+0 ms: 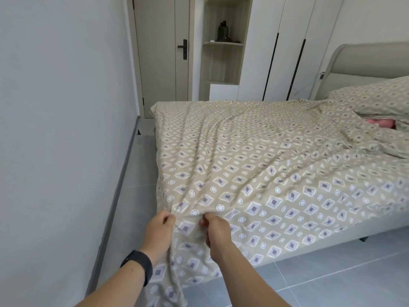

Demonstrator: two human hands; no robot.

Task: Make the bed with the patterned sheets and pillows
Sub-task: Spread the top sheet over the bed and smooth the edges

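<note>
A beige sheet (254, 165) with a purple diamond and white circle pattern covers the bed, wrinkled in long folds that run toward its near corner. My left hand (158, 229) and my right hand (215, 232) both pinch the sheet at that near corner, close together, where the cloth hangs over the bed's edge toward the floor. A pillow (374, 97) in the same pattern lies at the head of the bed on the right. Below it something pink (382, 123) shows through a gap in the bedding.
A grey padded headboard (365, 63) stands at the right. A narrow strip of tiled floor (137, 196) runs between the bed and the left wall. Behind the bed are a closed door (161, 49), an open shelf niche (223, 41) and white wardrobe doors (285, 45).
</note>
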